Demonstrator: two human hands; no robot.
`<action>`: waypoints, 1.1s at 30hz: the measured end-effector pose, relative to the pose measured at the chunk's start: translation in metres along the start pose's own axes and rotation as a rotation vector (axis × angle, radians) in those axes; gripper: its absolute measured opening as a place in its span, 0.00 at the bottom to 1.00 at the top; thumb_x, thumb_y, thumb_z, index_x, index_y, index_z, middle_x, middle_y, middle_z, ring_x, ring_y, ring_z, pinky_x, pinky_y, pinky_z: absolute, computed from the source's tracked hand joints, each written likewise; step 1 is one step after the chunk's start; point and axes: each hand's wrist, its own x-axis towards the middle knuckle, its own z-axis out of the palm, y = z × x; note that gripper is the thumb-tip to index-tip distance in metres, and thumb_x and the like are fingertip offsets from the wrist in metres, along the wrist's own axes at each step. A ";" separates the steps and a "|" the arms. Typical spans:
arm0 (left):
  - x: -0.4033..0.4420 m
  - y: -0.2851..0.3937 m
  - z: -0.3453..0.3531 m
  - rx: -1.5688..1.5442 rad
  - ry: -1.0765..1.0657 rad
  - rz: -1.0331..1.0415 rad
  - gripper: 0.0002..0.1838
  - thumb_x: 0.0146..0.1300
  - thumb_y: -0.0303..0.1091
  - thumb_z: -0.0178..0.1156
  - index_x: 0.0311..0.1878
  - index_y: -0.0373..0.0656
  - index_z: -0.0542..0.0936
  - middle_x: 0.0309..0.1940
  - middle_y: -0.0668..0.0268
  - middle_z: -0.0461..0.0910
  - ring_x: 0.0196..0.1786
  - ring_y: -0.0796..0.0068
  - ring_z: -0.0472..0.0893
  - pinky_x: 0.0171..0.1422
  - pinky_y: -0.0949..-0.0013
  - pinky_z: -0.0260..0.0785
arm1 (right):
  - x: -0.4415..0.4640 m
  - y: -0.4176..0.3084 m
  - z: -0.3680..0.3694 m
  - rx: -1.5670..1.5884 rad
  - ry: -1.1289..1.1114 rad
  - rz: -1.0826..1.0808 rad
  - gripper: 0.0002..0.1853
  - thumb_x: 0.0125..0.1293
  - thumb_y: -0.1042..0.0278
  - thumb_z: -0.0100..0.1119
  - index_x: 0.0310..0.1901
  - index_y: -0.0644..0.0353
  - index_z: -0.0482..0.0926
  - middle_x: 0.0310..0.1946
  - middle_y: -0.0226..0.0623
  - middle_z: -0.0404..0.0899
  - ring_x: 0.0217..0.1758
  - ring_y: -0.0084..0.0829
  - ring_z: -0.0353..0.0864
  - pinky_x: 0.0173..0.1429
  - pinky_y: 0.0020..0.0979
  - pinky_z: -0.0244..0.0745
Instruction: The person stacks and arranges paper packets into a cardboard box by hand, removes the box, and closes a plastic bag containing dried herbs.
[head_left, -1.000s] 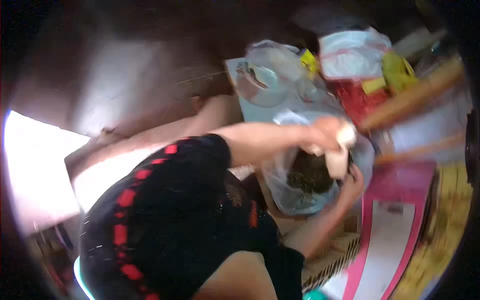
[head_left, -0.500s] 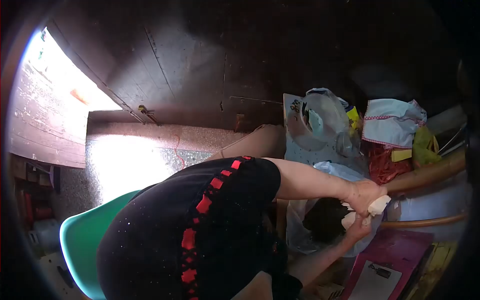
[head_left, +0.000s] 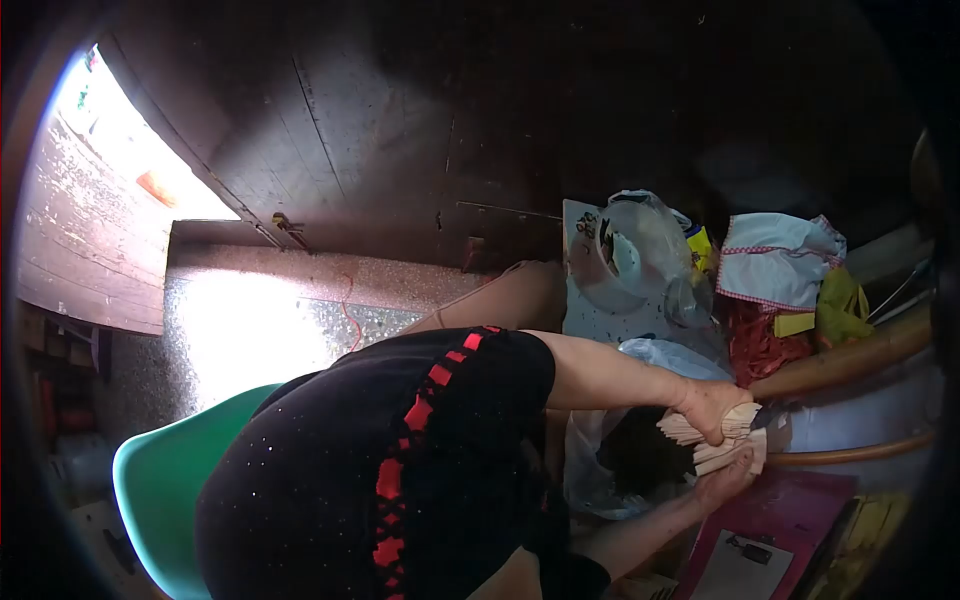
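Note:
Pale, ridged bundles of thin flat strips are in both of my hands; their exact kind cannot be made out. My left hand [head_left: 708,405] is closed round the upper bundle [head_left: 740,420], whose strips spread out on both sides of the fingers. Just below it, my right hand [head_left: 725,482] grips the edge of a second bundle [head_left: 715,458], which touches or overlaps the first. Beside the hands, a clear plastic bag [head_left: 585,470] surrounds a dark mass [head_left: 645,450].
Above the arms stands a translucent tub [head_left: 625,270] on a white board [head_left: 580,320]. A white cloth with red checked trim [head_left: 770,260] lies over red strips [head_left: 760,345]. A curved wooden rail [head_left: 850,350] and a magenta board [head_left: 790,500] are nearby. Behind is a green chair [head_left: 150,480].
The pale strips have fanned out and show more of their ridges. My right hand has moved lower, and my left hand has shifted slightly left and down.

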 end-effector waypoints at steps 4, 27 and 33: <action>-0.002 0.002 0.003 -0.175 -0.060 -0.057 0.30 0.33 0.34 0.66 0.46 0.39 0.71 0.39 0.58 0.76 0.47 0.63 0.76 0.50 0.67 0.68 | 0.009 0.045 -0.012 -0.131 0.108 0.093 0.22 0.64 0.59 0.45 0.54 0.67 0.68 0.49 0.44 0.72 0.52 0.38 0.72 0.54 0.38 0.68; -0.011 -0.009 0.002 -0.582 -0.072 -0.330 0.17 0.50 0.26 0.60 0.46 0.38 0.75 0.37 0.65 0.78 0.37 0.76 0.78 0.42 0.71 0.71 | -0.001 0.042 0.042 -1.035 0.442 -0.350 0.20 0.53 0.60 0.60 0.48 0.54 0.72 0.47 0.49 0.69 0.51 0.50 0.69 0.53 0.45 0.67; -0.015 -0.013 0.000 -0.472 0.055 -0.328 0.13 0.50 0.28 0.61 0.41 0.39 0.74 0.31 0.68 0.76 0.32 0.77 0.76 0.39 0.72 0.70 | -0.082 -0.029 -0.049 -1.134 0.556 -0.261 0.19 0.49 0.66 0.59 0.45 0.61 0.75 0.45 0.45 0.74 0.49 0.45 0.73 0.55 0.39 0.67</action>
